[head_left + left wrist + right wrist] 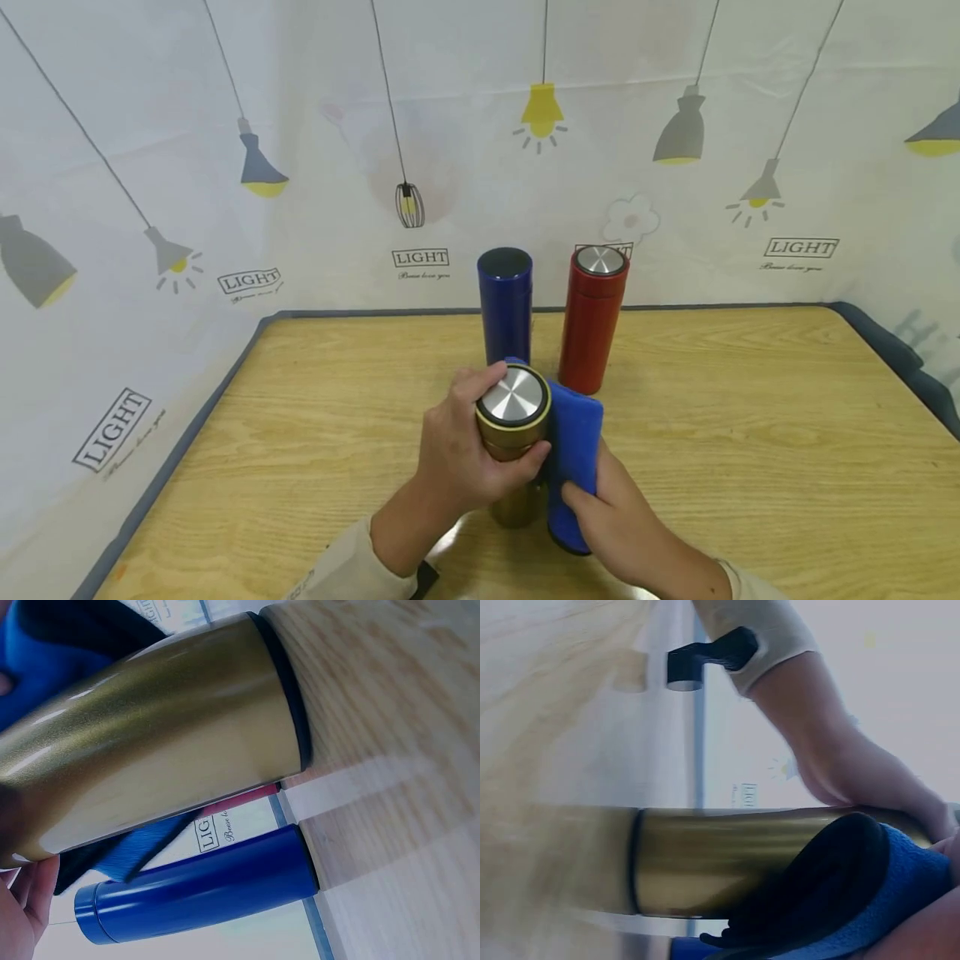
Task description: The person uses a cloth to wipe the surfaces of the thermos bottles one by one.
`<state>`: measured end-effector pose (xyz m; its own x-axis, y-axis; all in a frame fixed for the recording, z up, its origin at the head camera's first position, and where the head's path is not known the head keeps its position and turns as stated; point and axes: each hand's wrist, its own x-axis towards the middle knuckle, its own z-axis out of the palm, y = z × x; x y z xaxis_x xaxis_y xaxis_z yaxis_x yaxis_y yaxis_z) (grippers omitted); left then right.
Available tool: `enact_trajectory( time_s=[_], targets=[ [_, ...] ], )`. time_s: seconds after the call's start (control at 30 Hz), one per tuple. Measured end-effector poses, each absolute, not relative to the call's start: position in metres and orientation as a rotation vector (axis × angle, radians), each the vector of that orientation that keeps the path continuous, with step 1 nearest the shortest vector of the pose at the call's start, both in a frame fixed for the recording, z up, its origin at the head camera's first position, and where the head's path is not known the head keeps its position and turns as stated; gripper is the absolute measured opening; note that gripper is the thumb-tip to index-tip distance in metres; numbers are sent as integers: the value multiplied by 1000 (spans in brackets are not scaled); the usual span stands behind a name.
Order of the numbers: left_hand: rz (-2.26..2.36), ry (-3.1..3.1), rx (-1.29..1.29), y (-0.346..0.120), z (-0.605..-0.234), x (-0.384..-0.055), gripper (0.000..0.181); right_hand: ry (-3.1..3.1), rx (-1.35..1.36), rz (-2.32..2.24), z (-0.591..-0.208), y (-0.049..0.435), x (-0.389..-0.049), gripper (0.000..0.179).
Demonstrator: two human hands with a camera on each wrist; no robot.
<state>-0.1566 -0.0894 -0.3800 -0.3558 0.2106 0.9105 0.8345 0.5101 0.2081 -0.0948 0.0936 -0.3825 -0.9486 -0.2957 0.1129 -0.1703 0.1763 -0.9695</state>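
A gold thermos bottle (514, 432) with a silver lid stands upright on the wooden table. My left hand (465, 450) grips it near the top, thumb and fingers round the neck. With my right hand (626, 529) I hold a folded blue cloth (577, 433), thumb on its near face. The cloth lies along the bottle's right side; its dark underside (817, 889) shows in the right wrist view, and part of it reaches behind the bottle. In the left wrist view the base of the gold bottle (225, 697) meets the tabletop. Some right-hand fingers are hidden by the cloth.
Behind my hands stand a blue thermos bottle (506, 312) and, to its right, a red thermos bottle (592, 329) with a silver lid. The wooden table (750, 433) ends at a white printed cloth wall (465, 167) on the back and sides.
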Motion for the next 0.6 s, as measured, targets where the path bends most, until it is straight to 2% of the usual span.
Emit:
enact_trajectory(
  time_s=[0.27, 0.6],
  targets=[
    [-887, -1869, -872, -90, -380, -157, 72, 2301, -503, -1979, -374, 97, -90, 68],
    [-864, -1853, -859, -91, -382, -157, 72, 2360, -629, -1924, -388, 90, -98, 64]
  ],
)
